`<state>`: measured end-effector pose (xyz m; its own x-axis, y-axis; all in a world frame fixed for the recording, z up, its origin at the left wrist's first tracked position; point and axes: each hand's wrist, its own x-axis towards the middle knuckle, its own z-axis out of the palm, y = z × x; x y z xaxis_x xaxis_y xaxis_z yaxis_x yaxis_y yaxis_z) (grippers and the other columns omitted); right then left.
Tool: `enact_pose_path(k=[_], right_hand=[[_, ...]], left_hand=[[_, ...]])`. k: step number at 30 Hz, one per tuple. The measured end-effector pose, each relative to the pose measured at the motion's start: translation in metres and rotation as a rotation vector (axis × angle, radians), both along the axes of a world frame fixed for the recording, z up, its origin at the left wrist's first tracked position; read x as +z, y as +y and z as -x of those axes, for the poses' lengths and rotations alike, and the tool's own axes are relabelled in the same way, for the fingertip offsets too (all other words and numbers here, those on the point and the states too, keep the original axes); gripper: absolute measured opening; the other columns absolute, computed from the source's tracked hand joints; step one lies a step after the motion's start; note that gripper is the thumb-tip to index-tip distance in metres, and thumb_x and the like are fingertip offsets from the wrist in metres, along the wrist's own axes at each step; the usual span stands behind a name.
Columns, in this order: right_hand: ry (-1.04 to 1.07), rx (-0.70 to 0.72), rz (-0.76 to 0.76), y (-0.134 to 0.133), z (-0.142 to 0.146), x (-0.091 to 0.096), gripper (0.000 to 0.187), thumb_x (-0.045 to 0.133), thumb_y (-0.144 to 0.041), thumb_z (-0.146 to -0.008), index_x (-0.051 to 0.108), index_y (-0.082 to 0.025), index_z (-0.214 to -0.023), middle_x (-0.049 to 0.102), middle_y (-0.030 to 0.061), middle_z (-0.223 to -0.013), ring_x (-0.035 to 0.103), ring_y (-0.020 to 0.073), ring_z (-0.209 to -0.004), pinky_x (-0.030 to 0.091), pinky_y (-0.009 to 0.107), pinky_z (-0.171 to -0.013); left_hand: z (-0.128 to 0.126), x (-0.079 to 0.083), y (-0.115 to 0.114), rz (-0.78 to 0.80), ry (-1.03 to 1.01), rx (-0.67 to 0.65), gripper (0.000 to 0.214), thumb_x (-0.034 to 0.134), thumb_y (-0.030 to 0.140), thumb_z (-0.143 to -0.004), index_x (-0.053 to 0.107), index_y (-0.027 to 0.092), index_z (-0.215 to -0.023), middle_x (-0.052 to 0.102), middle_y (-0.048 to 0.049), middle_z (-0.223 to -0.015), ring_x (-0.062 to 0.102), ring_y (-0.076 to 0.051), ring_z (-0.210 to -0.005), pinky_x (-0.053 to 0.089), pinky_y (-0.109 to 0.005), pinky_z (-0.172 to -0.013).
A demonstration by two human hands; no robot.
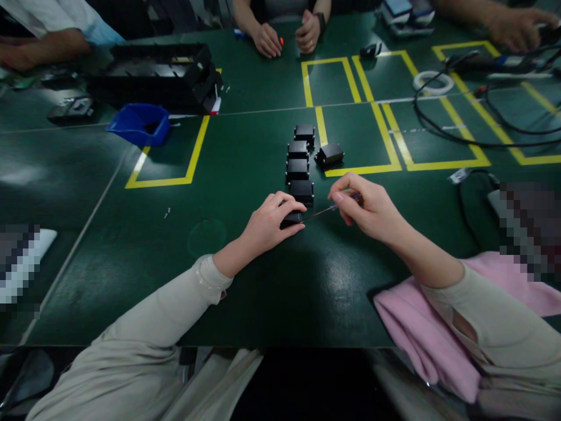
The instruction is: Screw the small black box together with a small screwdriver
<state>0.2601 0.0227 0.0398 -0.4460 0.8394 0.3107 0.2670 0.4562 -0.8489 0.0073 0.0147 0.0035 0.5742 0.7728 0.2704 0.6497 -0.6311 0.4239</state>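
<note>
My left hand [272,222] is closed over a small black box [291,219] on the green table [245,280], pinning it down. My right hand [366,206] pinches a thin screwdriver [337,207] by its handle; the shaft slants left and its tip meets the box. Just beyond my left hand a column of several identical black boxes [299,164] runs away from me, and one more black box [329,155] lies tilted to their right on a yellow tape line.
A blue bin [140,124] and a black tray [158,76] stand at the back left. Other people's hands [287,38] rest at the far edge. Cables [473,126] and a tape roll [433,82] lie back right. A pink cloth [421,333] is under my right forearm.
</note>
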Motion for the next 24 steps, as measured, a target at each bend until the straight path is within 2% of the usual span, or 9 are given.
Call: enact_pose_path(k=[6,11,16,21,24], right_hand=[[0.015,-0.011,-0.016,-0.0004,-0.0001,0.0005,0.005,0.056,-0.025,-0.101,0.053,-0.022,-0.100,0.053,-0.0082,-0.063,0.050,0.0072,-0.044,0.036,0.023,-0.048],[0.000,0.000,0.012,-0.0002,0.0004,0.0006,0.014,0.057,-0.031,-0.103,0.052,-0.022,-0.092,0.051,-0.0089,-0.056,0.048,0.0069,-0.041,0.033,0.022,-0.044],[0.026,0.005,-0.012,0.0000,-0.0001,-0.0008,0.005,0.055,-0.026,-0.102,0.052,-0.022,-0.100,0.051,-0.0090,-0.060,0.050,0.0071,-0.043,0.036,0.022,-0.046],[-0.006,-0.006,0.002,-0.0006,0.0000,-0.0002,0.013,0.056,-0.030,-0.103,0.053,-0.022,-0.093,0.051,-0.0089,-0.056,0.048,0.0068,-0.041,0.033,0.022,-0.044],[0.015,0.003,0.012,-0.0004,0.0003,0.0000,0.013,0.055,-0.033,-0.103,0.053,-0.022,-0.095,0.052,-0.0088,-0.057,0.049,0.0071,-0.041,0.034,0.022,-0.043]], left_hand=[[-0.0001,0.0003,0.0002,0.001,-0.001,-0.003,0.028,0.071,0.026,-0.093,0.062,0.023,-0.119,0.061,-0.0080,-0.119,0.059,-0.026,-0.112,0.053,-0.043,-0.094],[-0.0003,0.0009,0.0002,0.004,0.009,-0.001,0.029,0.072,0.026,-0.093,0.062,0.022,-0.120,0.061,-0.0085,-0.120,0.059,-0.026,-0.112,0.053,-0.043,-0.095],[0.0000,0.0001,0.0003,0.001,0.005,-0.002,0.029,0.072,0.025,-0.093,0.062,0.022,-0.120,0.061,-0.0083,-0.120,0.059,-0.026,-0.111,0.053,-0.043,-0.094],[0.0001,0.0001,0.0001,-0.001,0.011,0.002,0.029,0.072,0.026,-0.093,0.062,0.022,-0.120,0.061,-0.0084,-0.120,0.059,-0.026,-0.111,0.053,-0.043,-0.095],[0.0003,-0.0002,0.0003,0.000,0.009,0.000,0.029,0.072,0.026,-0.093,0.062,0.022,-0.120,0.061,-0.0083,-0.120,0.059,-0.026,-0.112,0.053,-0.043,-0.095]])
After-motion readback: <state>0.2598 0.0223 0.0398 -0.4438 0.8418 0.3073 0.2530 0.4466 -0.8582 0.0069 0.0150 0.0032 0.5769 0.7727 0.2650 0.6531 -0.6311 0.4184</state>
